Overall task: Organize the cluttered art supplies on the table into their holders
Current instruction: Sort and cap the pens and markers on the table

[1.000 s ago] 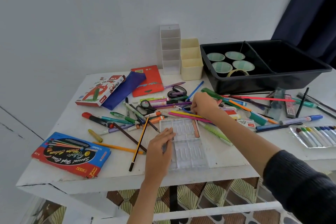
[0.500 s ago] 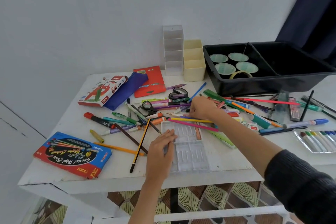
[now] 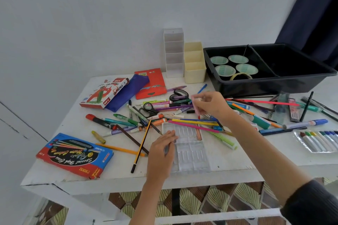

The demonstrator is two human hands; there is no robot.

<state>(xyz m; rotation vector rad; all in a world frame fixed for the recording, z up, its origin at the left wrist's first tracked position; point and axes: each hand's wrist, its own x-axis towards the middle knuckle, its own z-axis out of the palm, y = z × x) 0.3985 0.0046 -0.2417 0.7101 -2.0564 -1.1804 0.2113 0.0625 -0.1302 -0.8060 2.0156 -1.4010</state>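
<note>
The right hand [image 3: 212, 105] pinches a short pink crayon [image 3: 195, 105] between thumb and fingertips, lifted just above the heap of pens and pencils [image 3: 192, 125]; the left hand [image 3: 161, 153] lies flat and relaxed on the left edge of the clear tray [image 3: 192, 155], grasping nothing and apparently steadying it. The tray sits near the front of the desk [image 3: 228, 161], and only one brown crayon [image 3: 199, 134] shows in its slots, at the far right; the other slots look bare, so filling it has, by the look of things, only just begun.

Beyond the hands most of the work is left; pencils, markers and pens lie crossed over one another across the middle and right of the desk, with scissors [image 3: 149, 109] among them. The white holder [image 3: 173, 55] and the cream holder [image 3: 194, 71] at the back show nothing standing in them; the black bin [image 3: 256, 87] holds four round lids and a tape roll [image 3: 241, 75] in its left half, while its right half looks dark and empty. A second tray [image 3: 298, 138] at the right edge already carries a row of crayons; the oil pastel box [image 3: 100, 94], the blue pouch [image 3: 128, 93] and the water-colour pencil box [image 3: 75, 155] lie on the left; whether they are filled cannot be told.
</note>
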